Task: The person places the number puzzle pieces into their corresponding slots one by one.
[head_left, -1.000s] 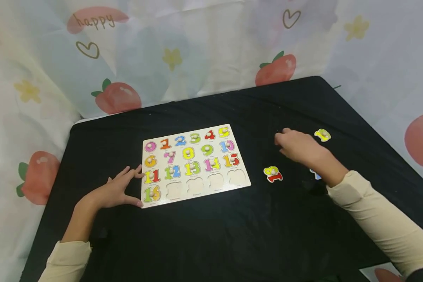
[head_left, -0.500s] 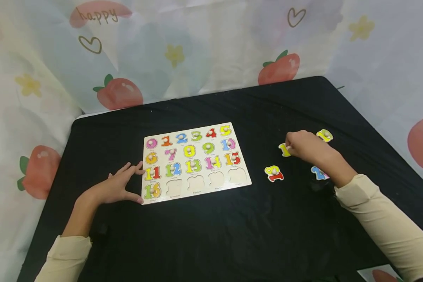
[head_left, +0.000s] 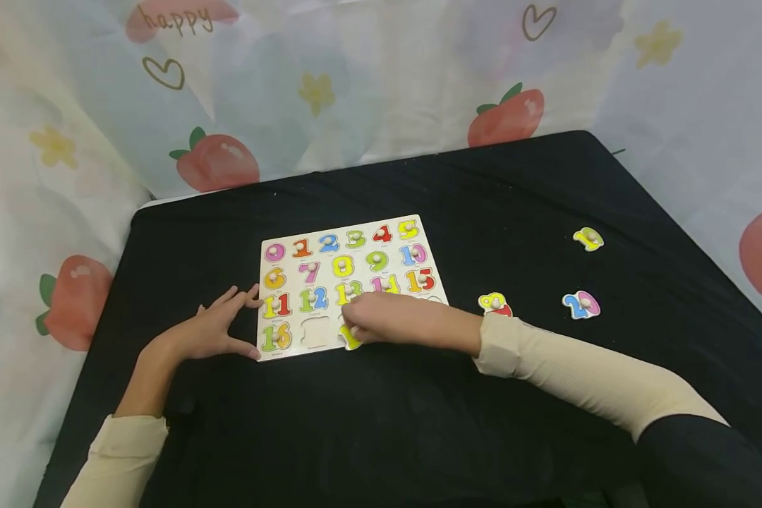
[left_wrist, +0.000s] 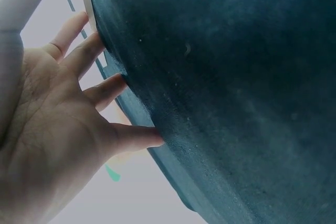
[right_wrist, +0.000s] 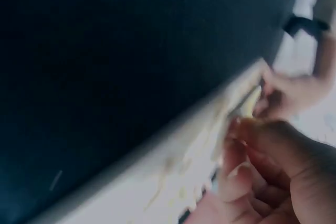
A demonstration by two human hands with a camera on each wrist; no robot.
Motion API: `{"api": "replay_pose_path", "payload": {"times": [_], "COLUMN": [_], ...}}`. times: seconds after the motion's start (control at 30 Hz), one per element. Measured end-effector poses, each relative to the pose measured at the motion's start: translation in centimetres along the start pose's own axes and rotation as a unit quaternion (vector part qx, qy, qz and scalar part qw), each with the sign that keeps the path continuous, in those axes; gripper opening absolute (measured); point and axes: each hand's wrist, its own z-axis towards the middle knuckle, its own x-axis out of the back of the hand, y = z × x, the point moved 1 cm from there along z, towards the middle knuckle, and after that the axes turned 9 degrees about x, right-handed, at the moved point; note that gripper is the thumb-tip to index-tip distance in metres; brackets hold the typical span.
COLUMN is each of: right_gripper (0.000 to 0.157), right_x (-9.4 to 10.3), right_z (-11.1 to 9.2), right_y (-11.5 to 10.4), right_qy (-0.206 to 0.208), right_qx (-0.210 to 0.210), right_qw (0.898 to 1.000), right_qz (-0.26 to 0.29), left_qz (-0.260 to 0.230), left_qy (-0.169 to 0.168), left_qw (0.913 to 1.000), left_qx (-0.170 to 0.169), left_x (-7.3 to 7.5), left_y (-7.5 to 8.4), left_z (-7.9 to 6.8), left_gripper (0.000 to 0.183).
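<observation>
A wooden number puzzle board (head_left: 315, 331) lies left of centre on the black cloth, with several knobbed number pieces seated in it. My left hand (head_left: 206, 336) spreads its fingers along the board's left edge, thumb tip at the front left corner; the left wrist view shows the palm (left_wrist: 63, 119). Over the bottom row, my right hand (head_left: 384, 319) pinches a yellow number puzzle piece (head_left: 349, 339), its first digit a 1. The fingers hide the rest of it. In the blurred right wrist view, this piece (right_wrist: 252, 102) sticks out beyond the fingertips of the right hand (right_wrist: 262, 166).
To the right of the board lie a 20 piece (head_left: 581, 305), a yellow-green piece (head_left: 588, 239) and a yellow-red piece (head_left: 492, 303) partly behind the right sleeve (head_left: 546, 353). Behind the table hangs a fruit-patterned cloth (head_left: 394, 85).
My right hand picked up the yellow number piece from the right side of the table and carried it left over the board's bottom row. The left hand stays at the board's edge.
</observation>
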Motion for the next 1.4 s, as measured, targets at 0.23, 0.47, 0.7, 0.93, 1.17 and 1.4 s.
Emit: {"api": "replay_pose_path", "payload": {"times": [0.23, 0.47, 0.7, 0.93, 1.17, 1.4], "right_gripper": [0.014, 0.018, 0.023, 0.024, 0.014, 0.016], "right_x": [-1.6, -2.1, -2.2, -0.8, 2.4, 3.8], "right_z": [3.7, 5.5, 5.3, 0.7, -7.6, -13.7], "right_y": [-0.9, -1.4, -1.2, 0.7, 4.4, 7.2], "right_qy": [0.033, 0.048, 0.043, 0.070, 0.036, -0.033], "right_qx": [-0.003, -0.011, -0.015, -0.047, -0.115, -0.169], "right_qw": [0.999, 0.998, 0.998, 0.995, 0.990, 0.985], "right_qz": [-0.007, -0.026, -0.036, -0.051, -0.070, 0.004], "left_qz": [-0.001, 0.002, 0.000, -0.002, -0.001, 0.004], "left_qy": [-0.002, -0.004, -0.009, -0.004, 0.000, 0.003], "left_qw": [1.0000, 1.0000, 1.0000, 1.0000, 1.0000, 1.0000], "left_qx": [0.003, 0.002, 0.001, -0.004, -0.008, -0.006], "left_x": [-0.1, 0.2, 0.1, 0.0, 0.1, 0.2], "left_y": [-0.1, 0.0, 0.2, 0.0, 0.3, 0.0], "left_z": [0.2, 0.1, -0.1, -0.1, -0.3, -0.1], "left_gripper": [0.096, 0.095, 0.096, 0.096, 0.096, 0.097]}}
